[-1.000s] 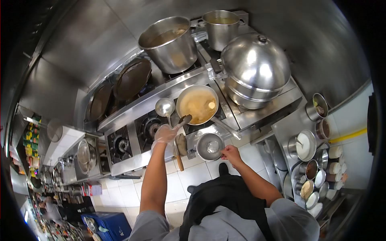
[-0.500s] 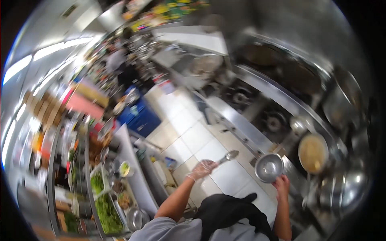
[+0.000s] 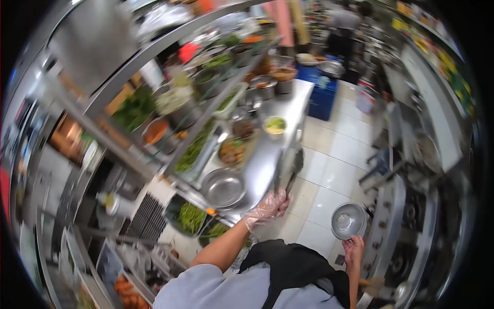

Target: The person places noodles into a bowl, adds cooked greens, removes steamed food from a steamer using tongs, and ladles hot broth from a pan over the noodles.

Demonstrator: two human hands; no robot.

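Observation:
My left hand, in a clear plastic glove, is closed around a pair of metal tongs. Motion smears the tongs, whose arms point away from me beside the counter edge. Out to the right, my right hand is bare and grips the near rim of a steel bowl. That bowl is held over the floor, and its inside shows only shiny metal. Close to my left hand, a wide steel bowl rests on the counter.
Along the counter stand a cup of green and yellow pieces, a container of brown food and a tray of greens. The stove is to my right. A blue cabinet and another person are farther off.
My view has swung left from the stove toward the counter of ingredients. The tongs and bowl stay in my hands; the left hand is now beside the counter edge.

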